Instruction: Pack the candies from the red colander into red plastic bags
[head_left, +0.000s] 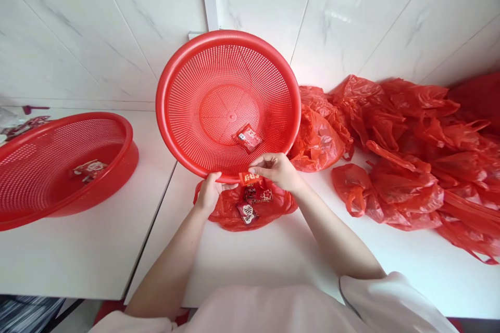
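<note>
My left hand (pixel 211 192) grips the near rim of a round red plastic colander (pixel 230 91), which is tipped so its inside faces me. One red wrapped packet (pixel 249 138) lies in its lower right part. Between the thumb and fingers of my right hand (pixel 277 170) is a small red-orange packet (pixel 250 179), held at the colander's near rim. Right below, an opened red plastic bag (pixel 234 218) rests on the table with several small wrapped packets in it, among them a dark red and white packet (pixel 247 213).
At the left stands another red colander (pixel 135 166) with a few packets inside. Several filled red plastic bags (pixel 410 182) are heaped along the right side. A white tiled wall (pixel 258 0) rises behind the white table (pixel 312 265). A seam runs between two tabletops.
</note>
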`<action>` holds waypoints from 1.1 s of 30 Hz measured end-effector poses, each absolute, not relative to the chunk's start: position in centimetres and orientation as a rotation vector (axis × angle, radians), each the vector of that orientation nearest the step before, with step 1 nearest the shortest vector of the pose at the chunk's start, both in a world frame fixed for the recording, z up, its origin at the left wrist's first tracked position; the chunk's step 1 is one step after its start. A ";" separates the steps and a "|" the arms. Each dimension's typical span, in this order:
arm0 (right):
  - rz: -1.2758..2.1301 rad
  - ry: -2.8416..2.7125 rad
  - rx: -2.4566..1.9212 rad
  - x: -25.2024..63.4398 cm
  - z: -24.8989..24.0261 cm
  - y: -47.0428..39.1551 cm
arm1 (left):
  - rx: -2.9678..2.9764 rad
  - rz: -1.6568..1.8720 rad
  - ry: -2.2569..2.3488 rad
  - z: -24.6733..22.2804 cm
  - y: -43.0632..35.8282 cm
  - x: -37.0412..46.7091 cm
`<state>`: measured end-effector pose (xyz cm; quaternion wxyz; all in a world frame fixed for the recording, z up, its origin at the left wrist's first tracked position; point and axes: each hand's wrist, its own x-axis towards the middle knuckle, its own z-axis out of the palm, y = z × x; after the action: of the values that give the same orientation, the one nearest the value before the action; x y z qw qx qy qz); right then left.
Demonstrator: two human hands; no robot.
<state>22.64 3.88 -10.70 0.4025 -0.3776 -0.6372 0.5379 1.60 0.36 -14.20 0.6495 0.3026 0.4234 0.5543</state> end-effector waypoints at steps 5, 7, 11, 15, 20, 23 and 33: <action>1.152 -1.808 -1.031 22.9 -9.9 3.6 | 0.717 1.234 0.959 -13.9 0.2 1.8; 0.911 -1.845 -1.120 23.0 -9.9 3.7 | 0.728 1.232 0.975 -13.8 0.1 1.9; 0.297 -1.945 -1.370 23.1 -10.5 4.1 | 0.800 1.166 0.972 -13.6 -0.5 2.3; 0.015 -2.045 -1.676 23.1 -11.5 4.5 | 0.878 1.064 0.931 -13.8 -1.6 3.2; 0.126 -2.094 -1.663 23.0 -12.2 4.7 | 0.862 1.010 0.879 -14.2 -2.3 4.3; 0.531 -1.934 -1.503 22.9 -12.2 5.0 | 0.815 1.033 0.870 -14.3 -1.9 4.2; 1.669 -1.175 -0.874 23.6 -9.6 4.9 | 0.734 1.102 0.871 -14.1 -1.2 3.7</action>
<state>23.57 4.86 -9.65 0.4446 -0.3524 -0.4740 0.6734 3.69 -1.18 -14.14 0.7021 0.3297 0.3915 0.4951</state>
